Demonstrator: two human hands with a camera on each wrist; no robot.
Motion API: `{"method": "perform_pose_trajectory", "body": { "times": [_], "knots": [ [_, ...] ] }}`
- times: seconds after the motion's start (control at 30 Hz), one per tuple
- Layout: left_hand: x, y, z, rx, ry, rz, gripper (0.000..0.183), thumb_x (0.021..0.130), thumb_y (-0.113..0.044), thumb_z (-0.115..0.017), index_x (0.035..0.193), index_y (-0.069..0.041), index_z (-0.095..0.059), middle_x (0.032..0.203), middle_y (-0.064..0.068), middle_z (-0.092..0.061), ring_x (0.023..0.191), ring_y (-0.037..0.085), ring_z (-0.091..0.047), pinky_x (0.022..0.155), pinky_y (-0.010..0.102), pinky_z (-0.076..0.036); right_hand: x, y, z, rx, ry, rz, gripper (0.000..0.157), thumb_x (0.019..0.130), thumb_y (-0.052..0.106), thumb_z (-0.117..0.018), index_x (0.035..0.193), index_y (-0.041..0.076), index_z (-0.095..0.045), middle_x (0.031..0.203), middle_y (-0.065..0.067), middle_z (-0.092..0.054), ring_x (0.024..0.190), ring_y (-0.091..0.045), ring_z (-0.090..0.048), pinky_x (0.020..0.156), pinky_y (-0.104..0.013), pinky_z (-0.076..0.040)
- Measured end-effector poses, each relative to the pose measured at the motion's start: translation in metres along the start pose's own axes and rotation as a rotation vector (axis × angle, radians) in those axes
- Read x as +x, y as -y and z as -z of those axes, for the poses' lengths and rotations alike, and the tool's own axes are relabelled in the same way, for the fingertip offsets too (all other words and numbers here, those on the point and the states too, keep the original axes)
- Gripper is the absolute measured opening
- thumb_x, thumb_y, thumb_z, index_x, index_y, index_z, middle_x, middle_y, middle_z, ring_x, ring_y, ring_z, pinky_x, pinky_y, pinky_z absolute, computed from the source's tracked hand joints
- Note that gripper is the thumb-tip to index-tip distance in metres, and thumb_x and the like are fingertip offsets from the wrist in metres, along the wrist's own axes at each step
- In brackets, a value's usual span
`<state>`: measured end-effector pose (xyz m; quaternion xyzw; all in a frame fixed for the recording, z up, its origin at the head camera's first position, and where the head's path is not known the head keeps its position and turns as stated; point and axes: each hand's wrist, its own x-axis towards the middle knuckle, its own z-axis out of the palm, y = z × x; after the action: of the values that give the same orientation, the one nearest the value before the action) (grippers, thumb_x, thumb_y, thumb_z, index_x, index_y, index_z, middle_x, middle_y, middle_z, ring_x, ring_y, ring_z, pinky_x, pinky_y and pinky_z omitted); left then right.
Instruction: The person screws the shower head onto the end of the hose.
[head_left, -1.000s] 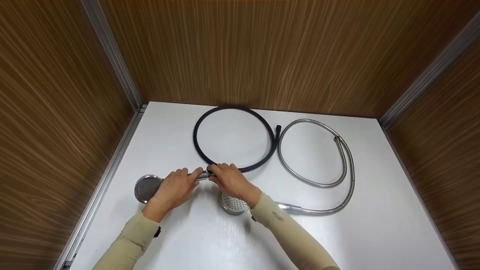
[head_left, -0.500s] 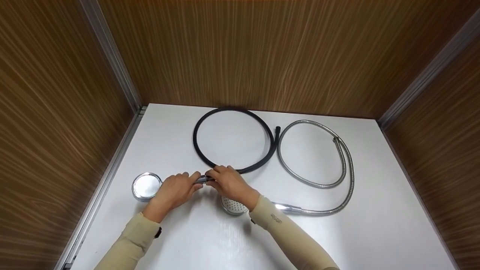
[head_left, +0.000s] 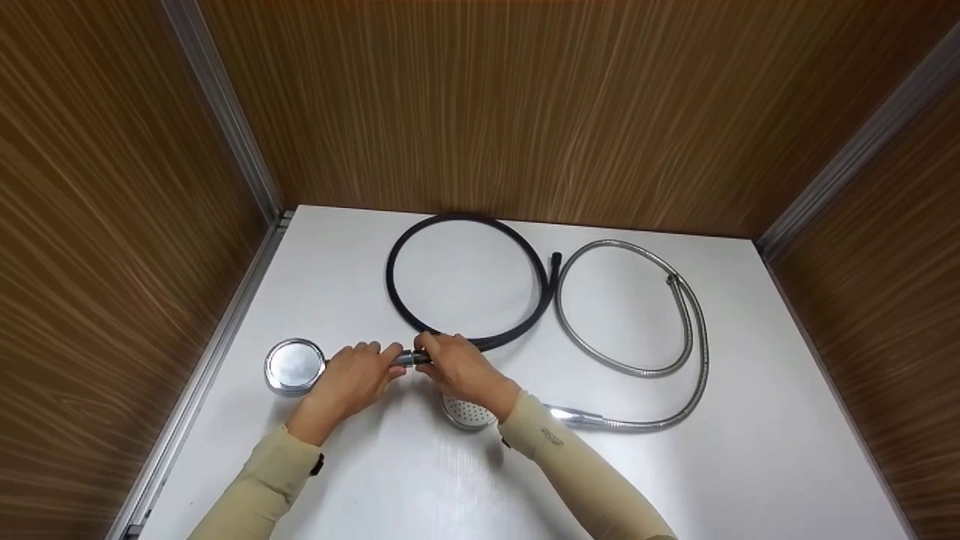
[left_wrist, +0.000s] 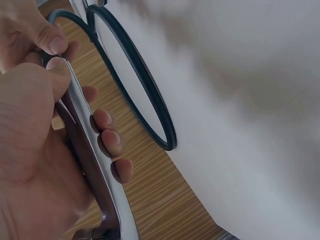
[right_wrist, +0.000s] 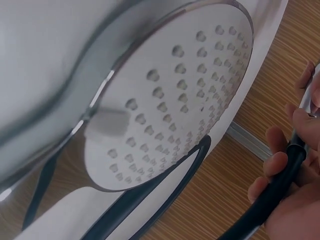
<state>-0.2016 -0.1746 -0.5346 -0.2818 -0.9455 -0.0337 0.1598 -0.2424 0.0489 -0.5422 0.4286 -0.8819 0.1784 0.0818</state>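
In the head view my left hand [head_left: 352, 381] grips the handle of a chrome shower head [head_left: 295, 366], its round head sticking out to the left. The left wrist view shows my fingers [left_wrist: 111, 142] curled round the handle [left_wrist: 97, 147]. My right hand [head_left: 466, 373] holds the end of a black shower hose [head_left: 391, 281] against the handle's end. In the right wrist view the hose's black end [right_wrist: 295, 152] meets the chrome handle between my fingers. How far the two are joined is hidden.
A second shower head [head_left: 469, 412] with a perforated face lies under my right wrist. Its silver metal hose [head_left: 705, 337] coils at the right. The black hose's free end [head_left: 556, 259] lies beside that coil. Wood-grain panels [head_left: 480, 112] enclose the white table [head_left: 360, 480].
The held shower head has turned about its handle, its round side going from dark to bright, and has risen slightly. My right fingers have shifted a little on the hose end.
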Motion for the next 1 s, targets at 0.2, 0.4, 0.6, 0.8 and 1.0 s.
{"method": "perform_pose_trajectory", "body": {
  "times": [0.2, 0.4, 0.6, 0.8, 1.0],
  "knots": [
    [0.0005, 0.0002, 0.0, 0.045, -0.011, -0.009, 0.034, 0.1, -0.039, -0.069, 0.102, -0.008, -0.055, 0.067, 0.012, -0.054, 0.058, 0.033, -0.057, 0.052, 0.044, -0.049, 0.0004, 0.0023, 0.0012, -0.037, 0.049, -0.024, 0.027, 0.108, 0.03, -0.059, 0.126, 0.01, -0.061, 0.104, -0.004, -0.072, 0.097, -0.023, -0.071, 0.081, -0.04, -0.058],
    [-0.0001, 0.0006, 0.0006, 0.051, 0.007, -0.006, 0.033, 0.101, -0.04, -0.067, 0.105, -0.009, -0.057, 0.068, 0.012, -0.056, 0.059, 0.032, -0.058, 0.054, 0.045, -0.05, 0.0003, 0.0021, 0.0002, 0.006, 0.053, -0.038, 0.032, 0.108, 0.03, -0.06, 0.13, 0.007, -0.061, 0.111, -0.006, -0.073, 0.103, -0.023, -0.071, 0.086, -0.041, -0.058],
    [-0.0018, 0.0003, -0.0005, 0.084, -0.021, -0.024, 0.035, 0.1, -0.041, -0.068, 0.103, -0.009, -0.055, 0.066, 0.011, -0.055, 0.057, 0.032, -0.057, 0.052, 0.043, -0.049, -0.0007, 0.0024, -0.0016, 0.041, 0.025, -0.027, 0.036, 0.102, 0.025, -0.071, 0.13, 0.008, -0.055, 0.106, -0.006, -0.074, 0.099, -0.024, -0.072, 0.087, -0.043, -0.058],
    [-0.0023, -0.0011, -0.0011, 0.09, -0.037, -0.012, 0.035, 0.099, -0.041, -0.069, 0.103, -0.01, -0.056, 0.066, 0.011, -0.056, 0.059, 0.033, -0.058, 0.053, 0.043, -0.049, -0.0014, 0.0019, -0.0018, 0.032, 0.01, 0.0, 0.03, 0.101, 0.022, -0.071, 0.127, 0.011, -0.06, 0.102, -0.003, -0.072, 0.095, -0.022, -0.071, 0.083, -0.042, -0.058],
    [-0.0026, -0.0014, -0.0024, 0.101, -0.044, -0.006, 0.036, 0.097, -0.04, -0.072, 0.103, -0.009, -0.056, 0.067, 0.012, -0.056, 0.059, 0.034, -0.059, 0.054, 0.043, -0.05, -0.0004, 0.0024, -0.0017, -0.004, 0.037, -0.004, 0.025, 0.107, 0.027, -0.063, 0.126, 0.011, -0.065, 0.099, -0.002, -0.07, 0.09, -0.021, -0.068, 0.08, -0.041, -0.057]
  ]
}}
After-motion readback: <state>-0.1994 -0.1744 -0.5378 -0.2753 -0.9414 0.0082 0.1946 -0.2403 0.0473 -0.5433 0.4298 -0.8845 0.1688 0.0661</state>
